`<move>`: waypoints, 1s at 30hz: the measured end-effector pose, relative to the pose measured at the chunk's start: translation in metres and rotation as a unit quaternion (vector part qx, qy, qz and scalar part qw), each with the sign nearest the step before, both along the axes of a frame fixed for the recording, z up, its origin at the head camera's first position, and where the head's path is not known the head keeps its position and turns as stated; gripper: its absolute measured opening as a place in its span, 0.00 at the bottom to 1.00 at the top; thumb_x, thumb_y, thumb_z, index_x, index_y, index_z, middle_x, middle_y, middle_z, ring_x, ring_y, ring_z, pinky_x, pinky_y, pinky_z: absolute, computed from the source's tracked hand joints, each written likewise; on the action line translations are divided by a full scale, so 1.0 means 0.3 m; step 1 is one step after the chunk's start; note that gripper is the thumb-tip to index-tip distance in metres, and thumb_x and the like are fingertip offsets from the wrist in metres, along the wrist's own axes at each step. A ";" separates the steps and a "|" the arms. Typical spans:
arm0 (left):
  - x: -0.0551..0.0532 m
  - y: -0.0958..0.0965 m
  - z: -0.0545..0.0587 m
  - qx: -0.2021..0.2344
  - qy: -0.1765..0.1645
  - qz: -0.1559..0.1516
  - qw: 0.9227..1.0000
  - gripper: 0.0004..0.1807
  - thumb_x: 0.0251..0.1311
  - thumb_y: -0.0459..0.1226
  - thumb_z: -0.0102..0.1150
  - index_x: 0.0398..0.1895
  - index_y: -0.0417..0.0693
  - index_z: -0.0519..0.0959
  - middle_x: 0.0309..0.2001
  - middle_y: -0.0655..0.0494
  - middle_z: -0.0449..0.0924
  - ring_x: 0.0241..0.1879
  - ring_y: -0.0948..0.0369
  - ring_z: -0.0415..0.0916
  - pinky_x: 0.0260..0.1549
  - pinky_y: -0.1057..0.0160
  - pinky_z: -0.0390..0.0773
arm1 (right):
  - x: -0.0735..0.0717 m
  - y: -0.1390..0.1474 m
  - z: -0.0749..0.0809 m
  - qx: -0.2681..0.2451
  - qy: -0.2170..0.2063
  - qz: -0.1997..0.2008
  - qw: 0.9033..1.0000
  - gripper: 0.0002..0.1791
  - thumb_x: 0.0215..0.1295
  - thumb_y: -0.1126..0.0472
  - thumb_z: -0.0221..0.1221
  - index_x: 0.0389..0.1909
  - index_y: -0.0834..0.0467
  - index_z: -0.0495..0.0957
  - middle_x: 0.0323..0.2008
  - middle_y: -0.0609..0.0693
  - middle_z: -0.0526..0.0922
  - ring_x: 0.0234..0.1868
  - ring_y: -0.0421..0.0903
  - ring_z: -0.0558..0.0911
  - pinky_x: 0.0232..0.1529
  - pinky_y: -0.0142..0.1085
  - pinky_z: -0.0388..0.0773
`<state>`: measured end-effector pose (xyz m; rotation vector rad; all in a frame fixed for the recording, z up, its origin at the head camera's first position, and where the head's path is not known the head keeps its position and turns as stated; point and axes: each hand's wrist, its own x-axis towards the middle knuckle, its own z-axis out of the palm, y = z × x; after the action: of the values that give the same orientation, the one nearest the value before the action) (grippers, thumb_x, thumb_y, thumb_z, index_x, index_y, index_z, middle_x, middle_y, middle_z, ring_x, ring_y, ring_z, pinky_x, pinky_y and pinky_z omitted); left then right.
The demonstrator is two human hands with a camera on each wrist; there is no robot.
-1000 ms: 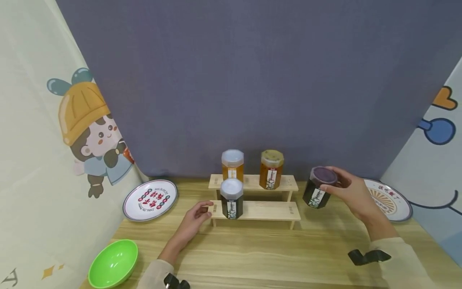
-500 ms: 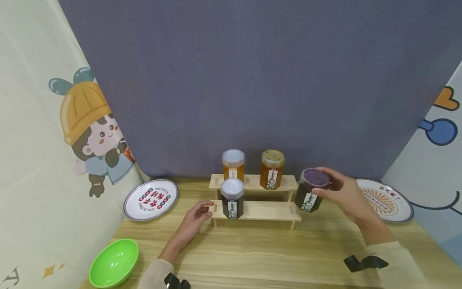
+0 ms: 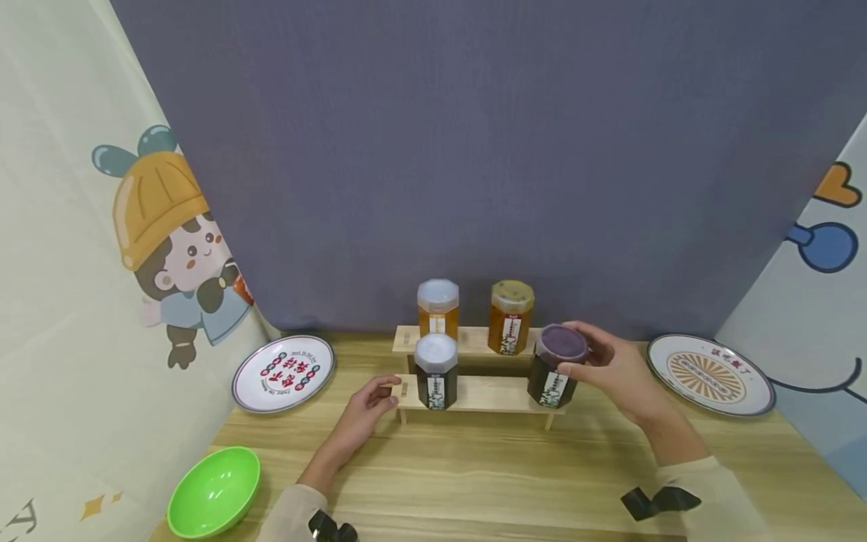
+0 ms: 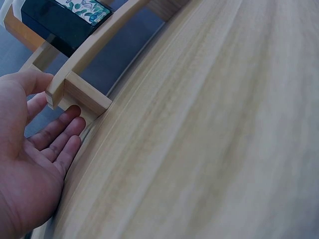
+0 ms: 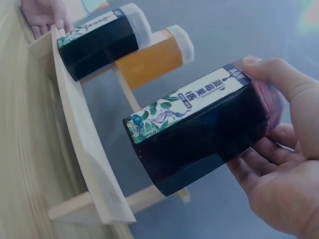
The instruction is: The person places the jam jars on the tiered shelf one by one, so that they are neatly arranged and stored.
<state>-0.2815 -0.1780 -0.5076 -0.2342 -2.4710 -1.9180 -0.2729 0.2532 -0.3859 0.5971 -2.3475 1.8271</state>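
Observation:
My right hand (image 3: 609, 369) grips a dark jar of blueberry jam (image 5: 194, 124) by its purple lid. The jar hangs over the right end of the lower tier of a two-tier wooden stand (image 3: 494, 391), slightly tilted. A gap shows under it in the right wrist view. My left hand (image 3: 366, 410) holds the left end of that tier between thumb and forefinger, other fingers loosely bent (image 4: 62, 137). Close to it, a dark jar with a white lid (image 3: 436, 373) stands on the lower tier. An orange jar (image 3: 438, 305) and an amber jar (image 3: 511, 320) occupy the upper tier.
A white plate with red characters (image 3: 283, 375) lies left of the stand, and a sunburst plate (image 3: 711, 376) lies right. Front left sits a green bowl (image 3: 213, 493). A dark backdrop (image 3: 488, 165) rises behind the wooden table (image 3: 467, 482), with patterned cloths at both sides.
My right hand has carried the blueberry jam jar left and slightly down, from beside the stand to above its lower tier's right end. My left hand has stayed at the stand's left end.

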 end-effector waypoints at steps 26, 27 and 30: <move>0.004 -0.004 0.001 -0.001 0.002 0.002 1.000 0.18 0.72 0.36 0.60 0.63 0.54 0.79 0.59 0.50 0.82 0.55 0.58 0.77 0.54 0.68 0.77 | -0.055 -0.149 -0.093 0.029 -0.016 0.038 0.999 0.38 0.60 0.65 0.73 0.70 0.64 0.71 0.64 0.68 0.76 0.53 0.30 0.82 0.53 0.26 0.81; 0.003 -0.004 0.000 -0.001 0.002 0.001 1.000 0.18 0.72 0.36 0.60 0.63 0.54 0.79 0.59 0.50 0.82 0.55 0.58 0.77 0.54 0.68 0.77 | -0.055 -0.149 -0.097 0.028 -0.019 0.039 0.999 0.38 0.60 0.64 0.73 0.70 0.63 0.71 0.65 0.68 0.76 0.54 0.29 0.82 0.53 0.25 0.80; 0.000 -0.002 -0.002 0.001 0.001 0.000 1.000 0.18 0.72 0.36 0.60 0.64 0.53 0.79 0.59 0.50 0.82 0.55 0.58 0.77 0.54 0.69 0.77 | -0.057 -0.148 -0.106 0.016 -0.029 0.044 0.998 0.38 0.61 0.65 0.73 0.71 0.63 0.69 0.66 0.68 0.74 0.55 0.28 0.81 0.55 0.24 0.79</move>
<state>-0.2814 -0.1787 -0.5081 -0.2375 -2.4684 -1.9181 -0.2902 0.2088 -0.4178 0.6706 -2.4288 1.8707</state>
